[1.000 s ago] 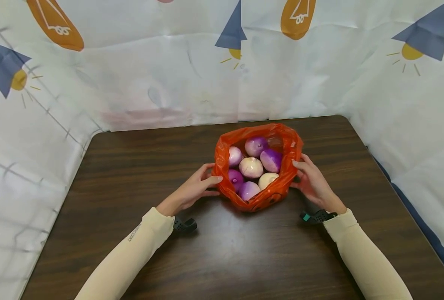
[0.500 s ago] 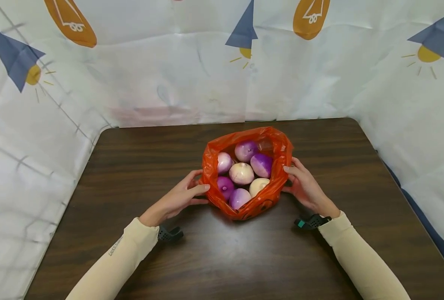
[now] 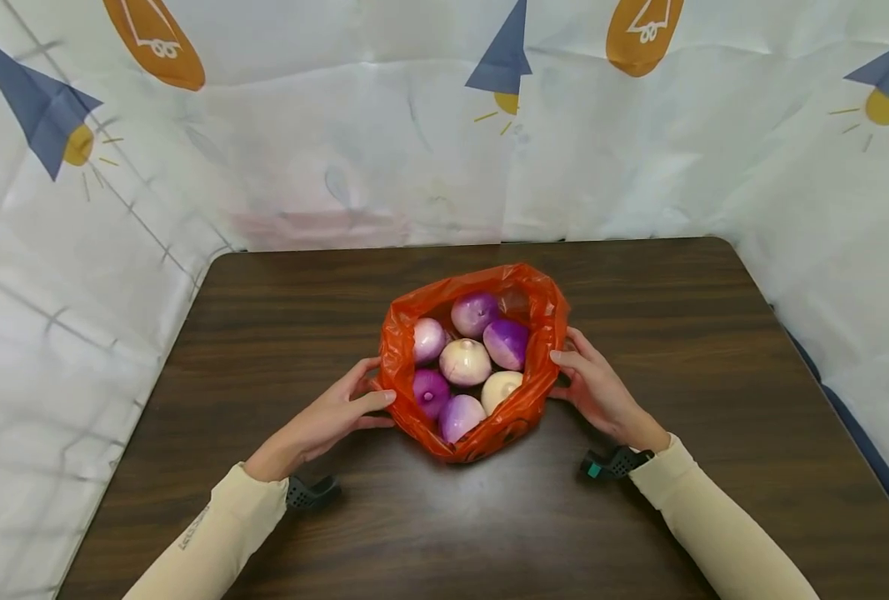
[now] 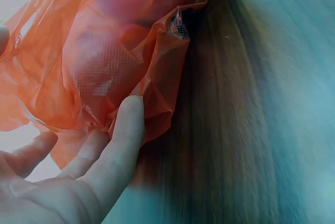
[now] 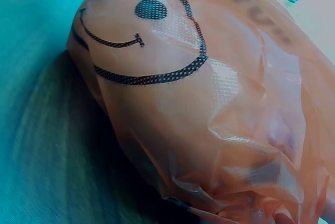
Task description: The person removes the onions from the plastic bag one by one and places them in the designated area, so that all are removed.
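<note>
Your left hand (image 3: 332,423) and right hand (image 3: 600,393) grip opposite sides of the red plastic bag (image 3: 504,427), resting on the table (image 3: 444,537) between them, neither nearer, bulbs (image 3: 465,362) showing through its open mouth

Smiling face and faint letters on the bag

A black smiling face (image 5: 144,35) stands on the orange bag (image 3: 407,421), on the side between the left grip (image 3: 327,422) and the right grip (image 3: 597,387), nearer the right. Farther along the plastic, also apart from the right grip's fingers, blurred letters (image 5: 259,14) seem to read "TU", with one more mark illegible. Up the forearm from the left grip, small lettering (image 3: 193,528) on the sleeve (image 3: 212,546) is too unclear to read.
</note>
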Available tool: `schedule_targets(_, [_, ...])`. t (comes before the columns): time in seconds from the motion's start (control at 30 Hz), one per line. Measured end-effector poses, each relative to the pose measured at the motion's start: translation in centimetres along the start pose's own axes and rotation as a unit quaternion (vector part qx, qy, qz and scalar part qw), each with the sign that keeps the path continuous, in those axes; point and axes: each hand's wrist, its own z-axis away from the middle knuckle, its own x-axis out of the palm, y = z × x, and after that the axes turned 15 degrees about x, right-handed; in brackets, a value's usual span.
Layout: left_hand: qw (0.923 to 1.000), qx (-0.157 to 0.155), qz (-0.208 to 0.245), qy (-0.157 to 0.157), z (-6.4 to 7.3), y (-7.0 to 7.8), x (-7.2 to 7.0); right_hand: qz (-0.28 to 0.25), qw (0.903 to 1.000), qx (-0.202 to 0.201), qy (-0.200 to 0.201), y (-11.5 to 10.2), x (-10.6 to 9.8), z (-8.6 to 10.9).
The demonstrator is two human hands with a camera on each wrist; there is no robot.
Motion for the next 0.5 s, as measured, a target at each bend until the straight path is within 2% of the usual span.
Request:
schedule_targets(0.2, [1.0000,0.002,-0.009,-0.003,1.4,0.1,-0.6,0.007,1.0000,0.004,-0.005,0.6,1.0,-0.2])
schedule_targets(0.4, [0.9999,0.009,-0.006,-0.009,2.2,-0.2,-1.0,0.008,0.9999,0.010,-0.008,0.8,1.5,-0.3])
schedule_targets(0.5, [0.9996,0.016,-0.018,-0.017,2.5,-0.1,-1.4,0.016,0.9998,0.007,-0.011,0.8,1.6,-0.4])
